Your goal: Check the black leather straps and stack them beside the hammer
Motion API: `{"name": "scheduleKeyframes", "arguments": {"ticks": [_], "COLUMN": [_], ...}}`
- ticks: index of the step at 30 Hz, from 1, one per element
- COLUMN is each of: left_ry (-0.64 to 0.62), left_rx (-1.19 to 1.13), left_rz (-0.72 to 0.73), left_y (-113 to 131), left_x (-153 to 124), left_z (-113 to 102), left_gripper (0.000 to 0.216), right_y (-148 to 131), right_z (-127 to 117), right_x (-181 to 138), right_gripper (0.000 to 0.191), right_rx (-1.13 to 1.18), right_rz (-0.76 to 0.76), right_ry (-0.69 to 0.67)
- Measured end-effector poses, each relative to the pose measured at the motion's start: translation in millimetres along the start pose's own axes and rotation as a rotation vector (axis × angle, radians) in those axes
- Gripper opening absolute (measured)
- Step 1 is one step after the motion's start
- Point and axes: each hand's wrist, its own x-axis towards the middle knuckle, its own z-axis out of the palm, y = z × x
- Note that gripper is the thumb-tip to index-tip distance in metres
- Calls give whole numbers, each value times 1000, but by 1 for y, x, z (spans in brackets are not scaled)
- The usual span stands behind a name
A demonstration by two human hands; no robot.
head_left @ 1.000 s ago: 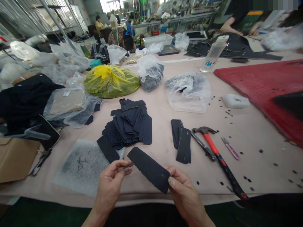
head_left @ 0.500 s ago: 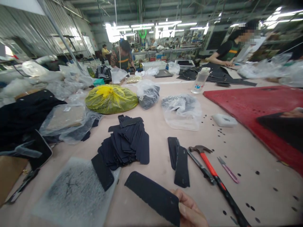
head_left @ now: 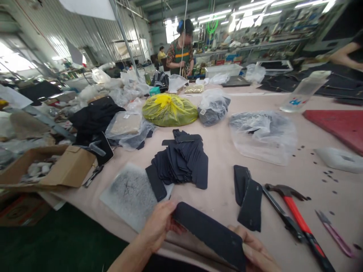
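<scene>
A dark navy strip with rounded corners (head_left: 208,234) is stretched between my two hands above the table's near edge. My left hand (head_left: 159,224) pinches its left end, and my right hand (head_left: 255,251) grips the right end between thumb and fingers. One long edge of the strip looks slightly rough. Beyond it lies a heap of similar dark pieces (head_left: 181,160), one of which overlaps a smudged translucent sheet (head_left: 127,192). Two or so more dark pieces (head_left: 251,204) rest apart to the right.
Right of the pieces lie a metal tool (head_left: 283,215), a red-handled claw hammer (head_left: 297,211) and pink thread snips (head_left: 334,232). Farther back sit a yellow bag (head_left: 170,111), clear bags and a bottle (head_left: 304,92). An open cardboard box (head_left: 68,166) stands left; a co-worker (head_left: 181,53) stands behind.
My left hand has come into view and taken the strip's left end. The right hand still holds the other end. The view has swung left, showing the box and green floor.
</scene>
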Motion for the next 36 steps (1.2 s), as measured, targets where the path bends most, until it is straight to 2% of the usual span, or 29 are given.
{"name": "scheduleKeyframes", "arguments": {"ticks": [3,5,8,10,11,13,15,17,19,22,26,30,36], "left_ry": [-48,-84,-119,-123,-127,-150,-183,-208,-225,-257,-290,-288,-269], "left_rx": [-85,-114,-127,-88,-66,-39,-45,-59,-76,-97,-103,-100,-110], "left_rz": [-30,-45,-56,-64,-69,-80,-84,-95,-120,-166,-215,-221,-164], "left_y": [0,-1,-4,-7,-9,-12,-14,-15,-16,-17,-15,-13,-17], "left_x": [6,5,3,0,-1,-4,-7,-9,-11,-11,-11,-9,-9], "left_z": [5,5,4,6,8,13,18,20,21,20,21,25,31], "left_gripper": [36,31,27,27,28,31,35,36,35,33,28,26,28], "right_y": [2,4,5,3,1,-2,-5,-7,-9,-7,2,11,18], "right_z": [-13,-21,-20,-7,4,28,49,63,67,58,43,36,31], "right_x": [-1,2,9,13,15,18,21,26,31,36,39,42,45], "right_gripper": [23,23,31,34,32,31,32,23,17,23,30,36,37], "right_rx": [-77,-233,-729,-1105,-1259,-1468,-1540,-1465,-1289,-988,-623,-420,-294], "right_rz": [-24,-61,-194,-416,-544,-723,-712,-569,-373,-135,65,107,82], "right_ry": [64,168,421,521,516,404,234,93,21,-30,-122,-164,-151]}}
